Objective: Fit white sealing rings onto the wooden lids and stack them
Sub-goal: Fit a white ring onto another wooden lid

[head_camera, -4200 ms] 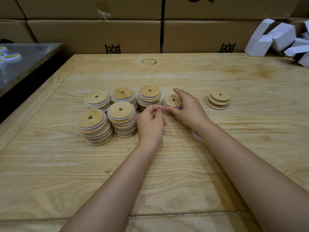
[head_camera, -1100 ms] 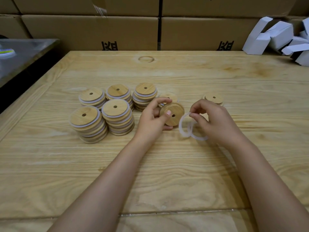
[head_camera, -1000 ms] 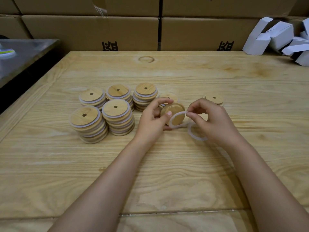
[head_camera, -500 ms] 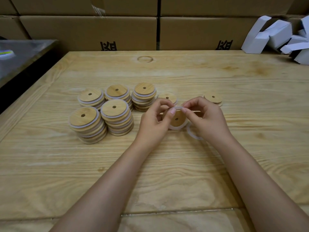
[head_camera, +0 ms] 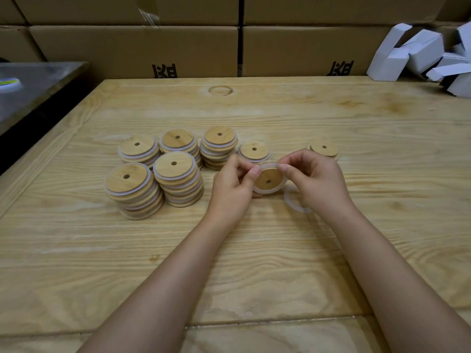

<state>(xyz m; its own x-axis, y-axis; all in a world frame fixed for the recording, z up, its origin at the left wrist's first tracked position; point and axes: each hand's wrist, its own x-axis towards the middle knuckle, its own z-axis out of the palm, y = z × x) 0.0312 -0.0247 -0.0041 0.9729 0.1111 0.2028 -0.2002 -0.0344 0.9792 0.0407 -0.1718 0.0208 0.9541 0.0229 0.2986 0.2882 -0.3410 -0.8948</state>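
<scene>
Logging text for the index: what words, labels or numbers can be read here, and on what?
Nothing reads clearly.
Left cardboard box: black print, partly hidden, unreadable.
Right cardboard box: similar black print, unreadable.
Wooden lids, white boxes: no print visible.

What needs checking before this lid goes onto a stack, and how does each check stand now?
1. Lid held off the table: ok, the left hand holds it.
2. Sealing ring round the lid: ok along the near edge; the right hand pinches it at the far edge.
3. Ring seated all round: cannot tell, fingertips hide the far edge.
4. Short stack behind the hands free to receive it: ok.
5. Spare ring on the table for the next lid: ok.
6. Bare lids left to fit: ok.
</scene>
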